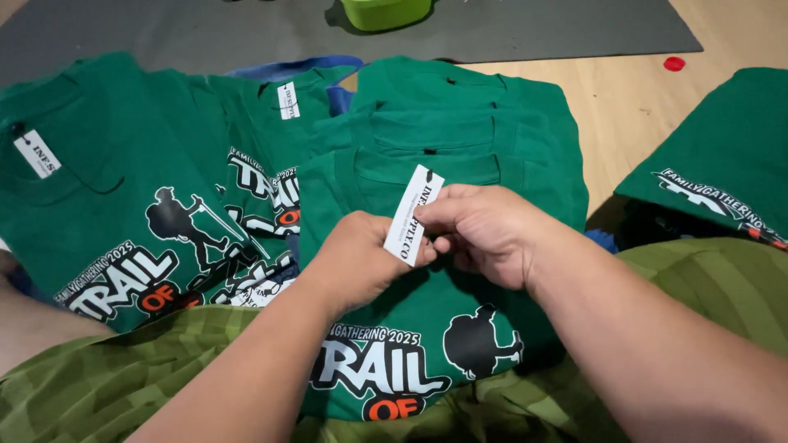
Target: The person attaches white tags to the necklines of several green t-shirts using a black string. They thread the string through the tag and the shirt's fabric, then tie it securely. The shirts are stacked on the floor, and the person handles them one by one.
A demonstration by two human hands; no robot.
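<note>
A white paper tag [413,212] with black print is pinched between my left hand [355,261] and my right hand [483,231], both meeting over the chest of a green T-shirt [427,344]. That shirt lies face up in front of me with a white, black and orange print and a dark hiker figure. Its collar [427,164] sits just beyond the tag. My forearms come in from the lower left and lower right.
More green printed shirts overlap at the left [123,221], two with white tags [37,153] at the collar. Folded green shirts stack behind [460,107]. Another lies at the right [722,164]. A grey mat [246,33], a lime-green container [386,11] and wooden floor [640,98] lie beyond.
</note>
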